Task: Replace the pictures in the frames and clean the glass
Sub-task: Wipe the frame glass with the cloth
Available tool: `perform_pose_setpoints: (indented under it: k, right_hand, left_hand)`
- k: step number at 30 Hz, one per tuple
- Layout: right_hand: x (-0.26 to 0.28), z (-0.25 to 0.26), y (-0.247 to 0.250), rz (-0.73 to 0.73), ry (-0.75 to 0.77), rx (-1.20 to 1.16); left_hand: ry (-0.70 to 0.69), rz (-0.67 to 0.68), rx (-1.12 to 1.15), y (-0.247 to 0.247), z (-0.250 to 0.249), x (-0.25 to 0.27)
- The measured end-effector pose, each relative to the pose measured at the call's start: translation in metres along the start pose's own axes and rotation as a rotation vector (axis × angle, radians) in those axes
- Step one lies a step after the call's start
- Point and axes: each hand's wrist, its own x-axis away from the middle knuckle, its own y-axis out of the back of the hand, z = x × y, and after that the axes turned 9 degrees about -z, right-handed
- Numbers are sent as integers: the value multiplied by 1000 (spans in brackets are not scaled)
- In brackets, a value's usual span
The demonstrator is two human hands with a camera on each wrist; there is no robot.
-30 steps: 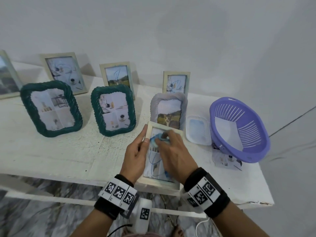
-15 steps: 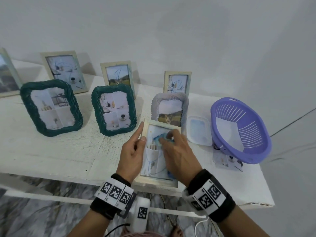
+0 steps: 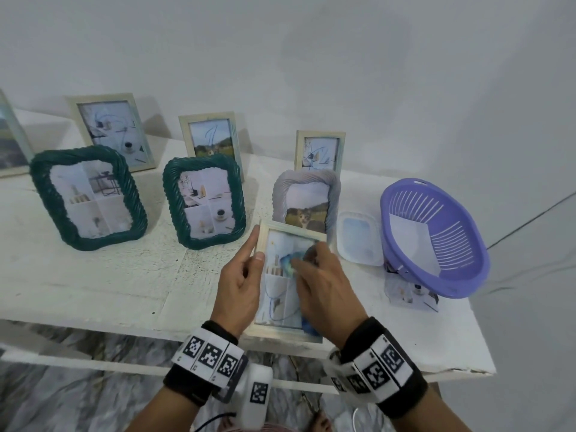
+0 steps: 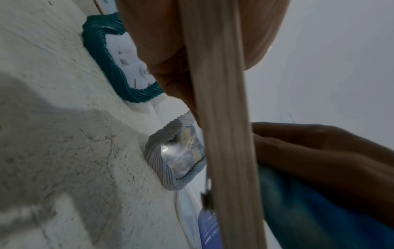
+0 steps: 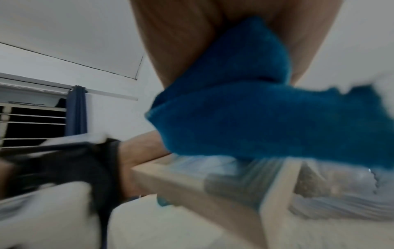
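**Item: frame** [image 3: 290, 282], pale wood, glass front, picture fitted. Lies tilted at the near edge of the white surface [image 3: 93, 275], just in front of the grey ribbed frame [image 3: 307, 198], which holds a cat picture.

**Hold:** left hand [image 3: 241, 285] takes the frame by its left rail, thumb on the front edge and forefinger stretched along the rail towards the top corner; the other fingers are curled behind, as the left wrist view shows. Right hand [image 3: 324, 291] is bunched round a blue cloth [image 3: 288, 260] and presses it on the upper part of the glass; a corner of cloth shows below the palm at the frame's lower right.

**Handling, as judged:** light and stiff. The wooden rails are the safe places to grip; the glass looks thin, breakable and likely smooth under the cloth, so pressure ought to stay moderate and be met by support behind the pane. Bare fingertips on the pane would probably leave marks. The cloth is soft, fluffy and limp, and wads easily.

**Also by the frame:** to its right a white plastic lid [image 3: 360, 238], then a purple basket [image 3: 436, 241] resting on a loose picture [image 3: 408, 294]; to its left two green ribbed frames [image 3: 204, 201]; behind it, against the wall, further pale frames [image 3: 319, 151].

**Stage, as judged:** glass cleaning under way on this frame.
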Motion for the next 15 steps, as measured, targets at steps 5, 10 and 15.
perform_pose_setpoints:
  k: [5,10,15]
  right_hand:
    - [18,-4,5,151,63,68]
    - [-15,-4,3,-64,-49,94]
    - [11,13,17,166,255,-4]
  left_hand:
    - [6,20,7,5,6,-1]
    - [-5,22,24,-2,-3,5]
    - [23,65,80,3,-2,-6]
